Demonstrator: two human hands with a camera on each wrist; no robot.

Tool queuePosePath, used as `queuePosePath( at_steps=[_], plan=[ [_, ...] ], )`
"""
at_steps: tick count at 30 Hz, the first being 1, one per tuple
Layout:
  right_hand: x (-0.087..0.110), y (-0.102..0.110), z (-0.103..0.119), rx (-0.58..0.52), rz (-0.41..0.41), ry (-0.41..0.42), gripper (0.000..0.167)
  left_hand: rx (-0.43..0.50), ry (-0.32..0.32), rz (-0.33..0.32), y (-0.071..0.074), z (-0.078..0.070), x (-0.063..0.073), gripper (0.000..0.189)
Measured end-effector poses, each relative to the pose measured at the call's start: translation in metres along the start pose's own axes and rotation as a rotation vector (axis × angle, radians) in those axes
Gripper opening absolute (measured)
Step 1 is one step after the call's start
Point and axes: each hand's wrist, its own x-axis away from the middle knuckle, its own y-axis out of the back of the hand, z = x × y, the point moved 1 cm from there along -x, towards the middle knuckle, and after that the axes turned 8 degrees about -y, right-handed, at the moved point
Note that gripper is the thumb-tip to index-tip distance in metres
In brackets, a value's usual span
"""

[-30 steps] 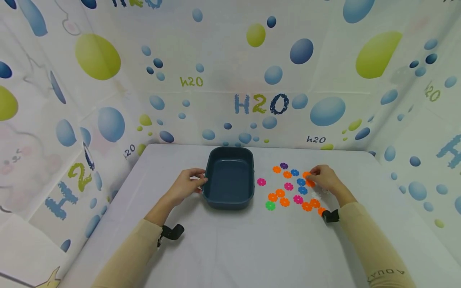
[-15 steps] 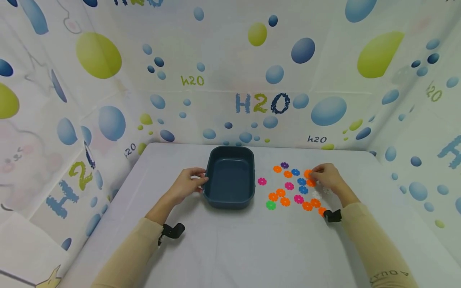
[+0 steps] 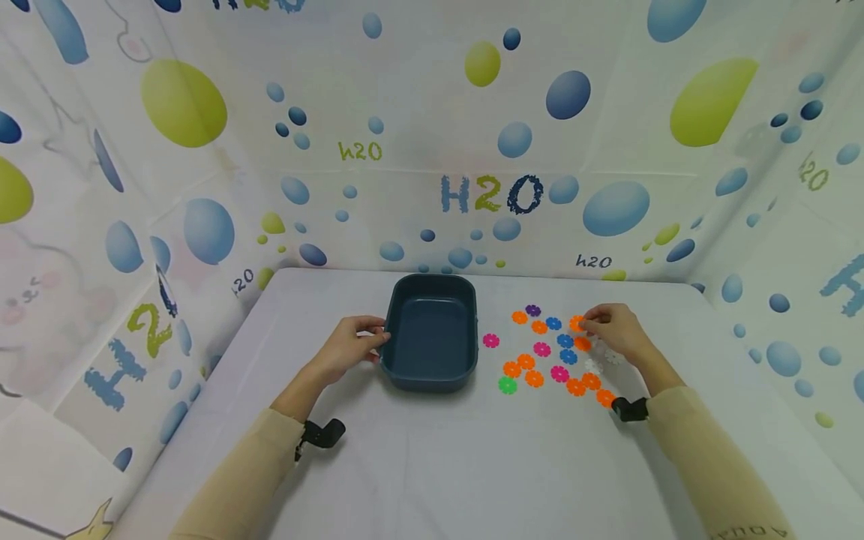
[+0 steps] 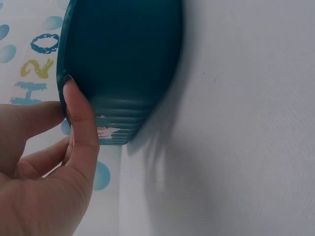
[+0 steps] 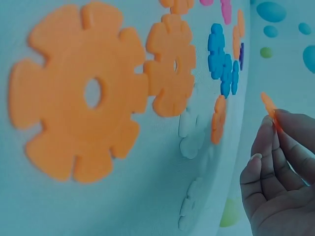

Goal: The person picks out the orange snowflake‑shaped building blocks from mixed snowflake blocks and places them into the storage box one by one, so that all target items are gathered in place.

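My left hand (image 3: 351, 346) pinches the left rim of a dark teal plastic basin (image 3: 432, 337), thumb on the near side of the wall in the left wrist view. The basin stands on the table with nothing inside it. Between thumb and fingers, my right hand (image 3: 617, 328) pinches an orange snowflake disc (image 5: 268, 104), lifted above the cloth in the right wrist view. Beneath that hand lie another orange disc (image 3: 582, 343), blue discs (image 3: 568, 357) and whitish clear discs (image 3: 594, 366).
Several loose notched discs spread right of the basin: pink (image 3: 542, 349), purple (image 3: 533, 310), green (image 3: 508, 385) and more orange ones (image 3: 534, 379). A white cloth (image 3: 432, 465) covers the table. Printed curtains (image 3: 405, 150) hang behind and at both sides.
My right hand has risen slightly away from the discs on the cloth, with the orange disc between its fingers. The left hand and basin have stayed in place.
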Motion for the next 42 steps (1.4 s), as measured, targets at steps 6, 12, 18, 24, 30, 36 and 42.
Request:
queuePosePath(
  at_steps=[6, 12, 18, 24, 30, 36, 42],
  plan=[
    [0.009, 0.000, 0.003, -0.024, 0.005, 0.034, 0.034, 0.011, -0.007, 0.002, 0.000, -0.001, 0.001, 0.046],
    [0.014, 0.002, 0.007, -0.055, 0.007, 0.072, 0.032, 0.009, -0.013, 0.000, 0.001, -0.001, -0.001, 0.045],
    [0.020, 0.004, 0.014, -0.105, 0.036, 0.115, 0.032, 0.004, -0.015, 0.002, 0.002, -0.001, 0.000, 0.044],
    [0.029, 0.001, 0.020, -0.141, 0.045, 0.152, 0.031, 0.014, -0.003, 0.006, 0.000, 0.001, 0.000, 0.045],
    [0.036, -0.007, 0.027, -0.143, 0.053, 0.177, 0.031, 0.012, 0.010, -0.002, -0.001, 0.001, 0.001, 0.044],
    [0.041, -0.011, 0.041, -0.150, 0.058, 0.214, 0.028, 0.008, 0.003, -0.002, -0.001, 0.000, 0.002, 0.044],
    [0.047, -0.017, 0.058, -0.161, 0.087, 0.242, 0.024, 0.011, 0.003, 0.001, -0.001, -0.002, 0.002, 0.044]
  ],
)
